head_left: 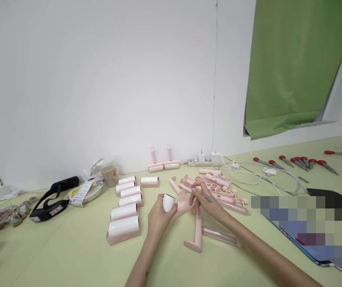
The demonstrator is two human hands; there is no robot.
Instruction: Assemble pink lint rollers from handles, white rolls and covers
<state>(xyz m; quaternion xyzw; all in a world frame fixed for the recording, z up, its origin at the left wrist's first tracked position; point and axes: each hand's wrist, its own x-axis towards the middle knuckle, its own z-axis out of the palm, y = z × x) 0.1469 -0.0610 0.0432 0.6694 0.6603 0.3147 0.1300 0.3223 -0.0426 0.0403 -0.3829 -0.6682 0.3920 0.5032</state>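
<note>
My left hand (158, 211) is closed around a white lint roller roll (168, 202), its open end tilted up toward me. To the right, my right hand (205, 198) has its fingers curled in a pinch over pale pink plastic. What lies between those fingertips is hidden. A pale pink piece (183, 204) is between the two hands. Just below my right hand, a pink lint roller handle (197, 235) lies on the table, with a clear pink cover (221, 236) beside it. Several more pink roller parts (215, 184) are piled behind my right hand.
White rolls in pink covers (124, 228) line up at left. Two pink lint rollers (163, 164) stand against the wall by a power strip (203, 162). A black strap (51, 199), a wrapped bowl (89, 192), red-handled tools (301, 161) and cables surround the green table (78, 255).
</note>
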